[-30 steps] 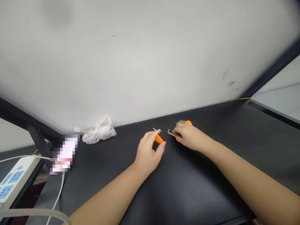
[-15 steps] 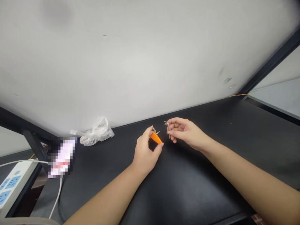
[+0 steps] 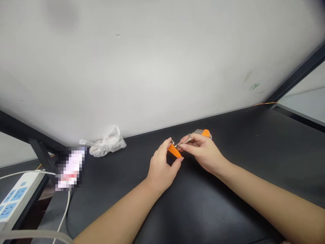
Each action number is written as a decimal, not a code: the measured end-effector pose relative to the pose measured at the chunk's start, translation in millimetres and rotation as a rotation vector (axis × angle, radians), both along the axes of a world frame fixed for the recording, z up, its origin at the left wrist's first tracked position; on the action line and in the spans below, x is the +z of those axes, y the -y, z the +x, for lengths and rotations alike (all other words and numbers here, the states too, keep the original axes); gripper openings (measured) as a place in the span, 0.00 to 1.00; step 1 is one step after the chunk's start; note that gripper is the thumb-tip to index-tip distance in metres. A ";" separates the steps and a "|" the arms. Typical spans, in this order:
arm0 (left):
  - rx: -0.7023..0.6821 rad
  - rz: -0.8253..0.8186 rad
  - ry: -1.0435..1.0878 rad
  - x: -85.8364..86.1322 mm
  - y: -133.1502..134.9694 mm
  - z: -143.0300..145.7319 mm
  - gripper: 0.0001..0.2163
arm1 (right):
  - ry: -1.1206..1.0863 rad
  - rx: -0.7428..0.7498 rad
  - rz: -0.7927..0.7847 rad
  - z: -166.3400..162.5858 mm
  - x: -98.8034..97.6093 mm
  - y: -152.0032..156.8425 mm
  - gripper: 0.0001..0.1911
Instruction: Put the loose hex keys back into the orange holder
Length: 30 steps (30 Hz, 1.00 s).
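My left hand (image 3: 159, 167) is closed on an orange holder (image 3: 175, 151), gripped between thumb and fingers near the middle of the black tabletop. A small bent metal piece shows at the holder's upper end. My right hand (image 3: 204, 150) pinches an L-shaped metal hex key (image 3: 188, 139), its bent arm pointing up. The key's lower part is close to the holder's inner side; whether it touches is too small to tell. Behind my right hand lies another orange piece (image 3: 206, 133) beside a row of thin metal rods (image 3: 198, 131), partly hidden by the hand.
Against the wall stands a crumpled clear plastic bag (image 3: 109, 143). A pixelated pink and white item (image 3: 71, 167) lies at the left, near a white cable (image 3: 66, 210) and a power strip (image 3: 19, 195). Black frame bars (image 3: 302, 73) rise at both sides of the black tabletop (image 3: 254, 145).
My right hand has brought the hex key left and turned it, so it now meets the holder's side. The orange piece with rods behind that hand shows more. The camera view has shifted slightly.
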<state>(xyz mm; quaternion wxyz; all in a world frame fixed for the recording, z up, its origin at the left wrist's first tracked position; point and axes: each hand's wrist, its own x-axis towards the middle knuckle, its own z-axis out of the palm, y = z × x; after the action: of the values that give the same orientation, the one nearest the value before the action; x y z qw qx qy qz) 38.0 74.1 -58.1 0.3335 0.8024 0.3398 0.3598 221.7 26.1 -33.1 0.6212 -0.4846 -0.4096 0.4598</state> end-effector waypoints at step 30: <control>-0.047 0.141 0.090 6.2 -0.2 2.6 0.28 | 0.152 -0.009 0.066 -12.9 11.7 10.8 0.09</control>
<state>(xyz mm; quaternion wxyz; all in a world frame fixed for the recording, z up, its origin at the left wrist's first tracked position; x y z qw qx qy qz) 40.7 74.3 -51.9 0.2994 0.8146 0.2795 0.4107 208.8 15.3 -21.4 0.6061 -0.4992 -0.4684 0.4050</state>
